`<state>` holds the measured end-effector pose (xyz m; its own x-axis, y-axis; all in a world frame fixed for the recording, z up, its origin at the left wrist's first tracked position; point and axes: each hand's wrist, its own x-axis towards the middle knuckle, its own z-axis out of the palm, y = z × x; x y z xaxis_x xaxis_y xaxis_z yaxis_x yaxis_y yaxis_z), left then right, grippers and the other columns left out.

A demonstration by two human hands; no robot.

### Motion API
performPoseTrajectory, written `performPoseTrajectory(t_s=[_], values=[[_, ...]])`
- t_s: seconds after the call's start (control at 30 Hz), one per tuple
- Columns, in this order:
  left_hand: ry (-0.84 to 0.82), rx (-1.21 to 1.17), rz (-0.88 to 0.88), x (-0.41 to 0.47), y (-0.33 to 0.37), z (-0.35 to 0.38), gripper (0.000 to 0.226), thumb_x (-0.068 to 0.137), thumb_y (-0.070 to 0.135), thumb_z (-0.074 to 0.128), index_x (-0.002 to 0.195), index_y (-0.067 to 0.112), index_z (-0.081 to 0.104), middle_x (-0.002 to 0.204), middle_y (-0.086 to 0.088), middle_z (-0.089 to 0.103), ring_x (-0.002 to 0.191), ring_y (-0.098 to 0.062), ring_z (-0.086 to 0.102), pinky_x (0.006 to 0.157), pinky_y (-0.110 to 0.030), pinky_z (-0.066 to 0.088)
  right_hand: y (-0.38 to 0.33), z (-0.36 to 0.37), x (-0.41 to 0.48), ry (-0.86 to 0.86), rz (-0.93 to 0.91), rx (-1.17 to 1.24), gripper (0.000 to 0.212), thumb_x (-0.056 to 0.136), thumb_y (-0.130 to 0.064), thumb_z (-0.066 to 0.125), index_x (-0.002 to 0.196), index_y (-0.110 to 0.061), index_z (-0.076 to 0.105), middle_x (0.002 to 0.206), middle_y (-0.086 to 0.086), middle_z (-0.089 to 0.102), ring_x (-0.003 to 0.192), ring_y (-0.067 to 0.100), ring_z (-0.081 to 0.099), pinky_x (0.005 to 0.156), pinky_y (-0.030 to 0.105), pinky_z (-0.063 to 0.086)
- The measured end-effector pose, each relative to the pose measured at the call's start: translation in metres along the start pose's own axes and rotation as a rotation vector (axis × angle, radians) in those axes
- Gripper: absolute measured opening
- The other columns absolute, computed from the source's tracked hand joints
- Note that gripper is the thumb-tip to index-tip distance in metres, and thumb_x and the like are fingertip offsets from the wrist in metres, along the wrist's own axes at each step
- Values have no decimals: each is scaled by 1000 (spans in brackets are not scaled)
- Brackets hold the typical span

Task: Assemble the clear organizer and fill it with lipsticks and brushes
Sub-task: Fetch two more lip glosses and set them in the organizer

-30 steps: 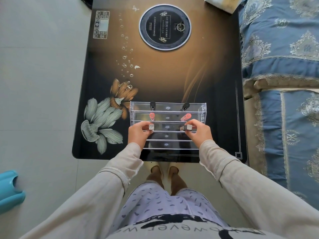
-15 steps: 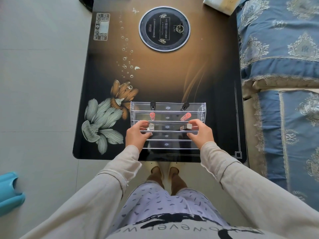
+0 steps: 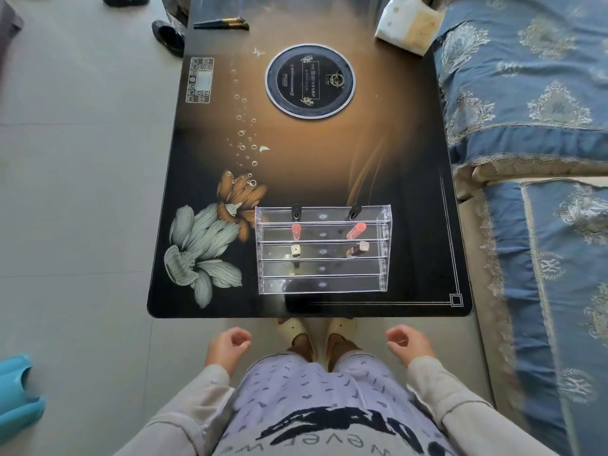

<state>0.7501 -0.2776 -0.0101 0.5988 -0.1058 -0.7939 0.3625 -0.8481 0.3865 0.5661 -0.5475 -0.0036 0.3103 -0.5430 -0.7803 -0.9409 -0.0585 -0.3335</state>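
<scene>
Organizer (image 3: 322,284) is sitting on the table (image 3: 329,159) near its front edge, straight ahead of both hands and pretty much in the gap between them, its right end reaching almost as far over as the right hand. It's a clear stepped rack with five rows. Nobody's touching it.

The left hand (image 3: 227,348) and the right hand (image 3: 409,345) are both off the table, hanging in front of the person's waist. Fingers are loosely curled on each and they're holding nothing.

Six tubes are in there, two per row, in the three rows farthest from the hands. The black lipsticks (image 3: 296,211) are in the farthest row, the pink lipsticks (image 3: 296,231) one row closer, and the silver-capped lipsticks (image 3: 295,251) in the middle row. In each pair the one on the left-hand side stands fairly straight and the one on the right-hand side leans. The two rows nearest the hands have nothing in them.

Way out ahead of the left hand, at the far end of the table, lie the brushes (image 3: 221,24), dark handles with gold bands. Far ahead of the right hand there's a tissue pack (image 3: 408,26) at the far corner. The blue sofa (image 3: 526,126) runs along beyond the right hand.
</scene>
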Motion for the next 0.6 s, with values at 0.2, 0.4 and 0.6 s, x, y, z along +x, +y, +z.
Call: performPoseTrajectory(t_s=[0.2, 0.4, 0.6], values=[[-20, 108, -58, 0, -14, -13, 12, 83, 4, 56, 85, 10, 66, 80, -11, 63, 72, -22, 57, 71, -25, 43, 28, 6, -3, -49, 91, -24, 12, 84, 6, 56, 91, 0, 64, 88, 11, 59, 83, 22, 53, 73, 27, 42], [210, -146, 12, -12, -1, -22, 15, 82, 3, 55, 76, 11, 67, 86, -18, 69, 83, -31, 64, 83, -40, 51, 30, -7, 9, -187, 84, -199, 8, 84, 4, 57, 87, 0, 63, 85, 14, 59, 79, 23, 52, 69, 26, 42], [334, -374, -128, -62, -30, 19, 20, 80, 0, 55, 69, 15, 64, 71, -15, 66, 72, -26, 58, 76, -34, 51, -5, -19, 28, -260, -37, -502, 30, 84, -2, 52, 59, -19, 51, 76, 8, 57, 73, 23, 54, 76, 31, 45]])
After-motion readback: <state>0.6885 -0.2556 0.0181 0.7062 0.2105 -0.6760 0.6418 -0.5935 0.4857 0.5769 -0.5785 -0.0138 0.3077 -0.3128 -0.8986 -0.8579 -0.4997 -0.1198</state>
